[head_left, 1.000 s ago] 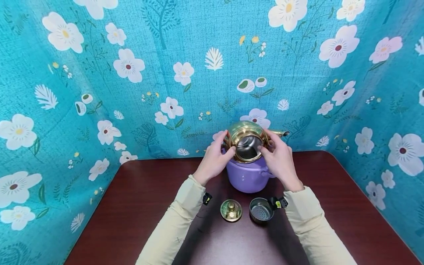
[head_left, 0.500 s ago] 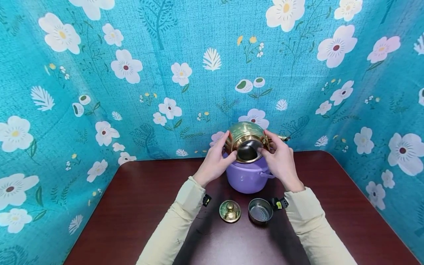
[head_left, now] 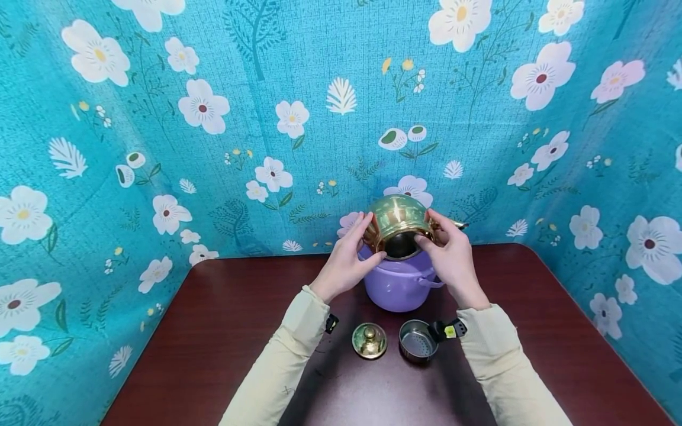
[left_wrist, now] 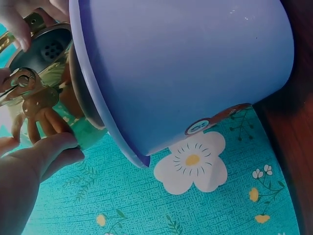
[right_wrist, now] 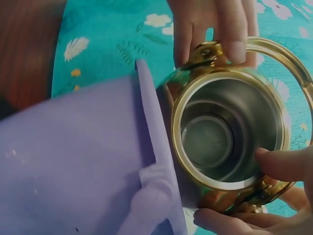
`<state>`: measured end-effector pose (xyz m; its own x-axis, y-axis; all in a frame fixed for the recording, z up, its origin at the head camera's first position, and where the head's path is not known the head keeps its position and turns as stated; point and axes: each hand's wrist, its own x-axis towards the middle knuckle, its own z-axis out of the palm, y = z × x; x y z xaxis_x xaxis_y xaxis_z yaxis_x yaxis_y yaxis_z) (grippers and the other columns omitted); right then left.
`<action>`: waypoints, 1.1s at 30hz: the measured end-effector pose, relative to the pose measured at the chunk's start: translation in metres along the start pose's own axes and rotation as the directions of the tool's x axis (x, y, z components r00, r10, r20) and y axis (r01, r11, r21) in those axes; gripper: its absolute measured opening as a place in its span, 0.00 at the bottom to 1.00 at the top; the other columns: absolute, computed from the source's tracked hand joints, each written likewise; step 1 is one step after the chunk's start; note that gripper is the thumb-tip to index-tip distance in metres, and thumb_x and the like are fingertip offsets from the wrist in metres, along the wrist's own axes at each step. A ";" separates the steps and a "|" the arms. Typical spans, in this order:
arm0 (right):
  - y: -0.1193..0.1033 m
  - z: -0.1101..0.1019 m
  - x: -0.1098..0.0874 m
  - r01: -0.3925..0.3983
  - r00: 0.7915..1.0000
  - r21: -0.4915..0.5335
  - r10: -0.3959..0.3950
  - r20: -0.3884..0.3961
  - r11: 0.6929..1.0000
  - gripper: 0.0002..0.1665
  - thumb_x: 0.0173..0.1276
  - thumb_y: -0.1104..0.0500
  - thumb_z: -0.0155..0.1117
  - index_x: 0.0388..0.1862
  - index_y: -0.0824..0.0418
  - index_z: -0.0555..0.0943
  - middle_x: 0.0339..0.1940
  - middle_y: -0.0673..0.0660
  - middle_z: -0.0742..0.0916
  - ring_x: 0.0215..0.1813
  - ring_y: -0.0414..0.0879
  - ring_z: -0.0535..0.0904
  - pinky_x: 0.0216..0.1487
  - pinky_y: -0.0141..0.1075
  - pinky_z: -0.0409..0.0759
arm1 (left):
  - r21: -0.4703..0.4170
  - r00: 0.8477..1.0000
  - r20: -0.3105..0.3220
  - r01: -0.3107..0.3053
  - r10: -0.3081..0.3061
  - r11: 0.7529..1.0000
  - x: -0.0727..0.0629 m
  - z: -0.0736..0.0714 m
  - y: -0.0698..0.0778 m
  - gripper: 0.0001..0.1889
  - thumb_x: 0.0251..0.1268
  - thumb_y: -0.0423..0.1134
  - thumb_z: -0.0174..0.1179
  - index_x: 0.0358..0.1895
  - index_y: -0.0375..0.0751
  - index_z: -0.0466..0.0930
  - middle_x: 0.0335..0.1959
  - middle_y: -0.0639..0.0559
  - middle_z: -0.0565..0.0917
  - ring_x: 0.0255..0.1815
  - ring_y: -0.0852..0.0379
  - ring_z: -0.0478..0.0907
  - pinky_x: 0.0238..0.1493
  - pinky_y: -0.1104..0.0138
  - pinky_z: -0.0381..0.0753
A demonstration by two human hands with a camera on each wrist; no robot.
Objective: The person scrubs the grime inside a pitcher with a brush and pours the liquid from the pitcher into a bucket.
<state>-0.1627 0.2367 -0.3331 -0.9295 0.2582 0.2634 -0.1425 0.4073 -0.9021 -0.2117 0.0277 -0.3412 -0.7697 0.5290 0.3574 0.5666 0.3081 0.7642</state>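
Observation:
A shiny gold teapot (head_left: 396, 212) is held over a purple pot (head_left: 396, 290), tipped so its mouth faces down and toward the person. My left hand (head_left: 343, 260) grips its left side, fingers behind and thumb near the rim. On the spout side, my right hand (head_left: 453, 254) grips it with the thumb at the mouth's edge. The right wrist view looks into the teapot's steel interior (right_wrist: 208, 139), with the arched gold handle (right_wrist: 288, 58) swung to one side. In the left wrist view, a perforated patch (left_wrist: 51, 50) shows inside.
Closer to the person, a gold lid (head_left: 369, 341) with a knob lies on the dark red table (head_left: 240, 331). Right of it stands a small metal strainer basket (head_left: 418, 343). A blue flowered cloth (head_left: 319, 130) hangs close behind the purple pot and along both sides.
The teapot has tipped further forward and down; its mouth shows less and its rounded body more. Both hands keep their grip. The lid, strainer basket and purple pot stay put.

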 end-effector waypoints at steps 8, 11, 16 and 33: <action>-0.003 0.002 -0.002 -0.066 0.997 0.151 0.069 -0.015 0.986 0.38 0.67 0.63 0.63 0.74 0.52 0.64 0.70 0.56 0.73 0.66 0.50 0.74 0.48 0.18 0.73 | 0.036 0.999 -0.028 -0.043 0.044 0.998 0.000 0.000 0.000 0.42 0.62 0.36 0.63 0.77 0.45 0.51 0.79 0.45 0.47 0.79 0.54 0.48 0.68 0.61 0.67; -0.004 0.004 -0.003 -0.055 0.998 0.176 0.061 -0.028 0.983 0.37 0.66 0.64 0.64 0.73 0.51 0.66 0.69 0.53 0.74 0.63 0.46 0.75 0.49 0.18 0.73 | 0.045 0.998 -0.033 -0.047 0.049 0.998 0.000 0.000 -0.001 0.42 0.62 0.35 0.62 0.77 0.44 0.50 0.79 0.45 0.47 0.79 0.54 0.48 0.68 0.61 0.67; -0.005 0.007 -0.005 -0.024 0.998 0.237 0.037 -0.050 0.971 0.35 0.65 0.66 0.65 0.71 0.52 0.69 0.65 0.52 0.75 0.61 0.40 0.76 0.53 0.19 0.73 | 0.059 0.997 -0.041 -0.070 0.073 0.996 0.001 -0.001 -0.002 0.42 0.62 0.32 0.61 0.77 0.44 0.49 0.79 0.44 0.45 0.79 0.52 0.47 0.67 0.58 0.68; -0.005 0.016 -0.007 -0.012 0.976 0.454 0.110 -0.190 0.891 0.38 0.59 0.76 0.63 0.69 0.59 0.71 0.64 0.64 0.79 0.67 0.52 0.75 0.50 0.21 0.77 | 0.082 0.981 -0.079 -0.170 0.177 0.982 0.005 0.000 0.000 0.42 0.62 0.28 0.58 0.78 0.47 0.49 0.80 0.48 0.43 0.78 0.51 0.50 0.65 0.60 0.71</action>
<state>-0.1613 0.2187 -0.3354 -0.8580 0.4629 0.2226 -0.2702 -0.0380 -0.9621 -0.2156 0.0299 -0.3395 -0.6782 0.5109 0.5282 0.7116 0.2769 0.6457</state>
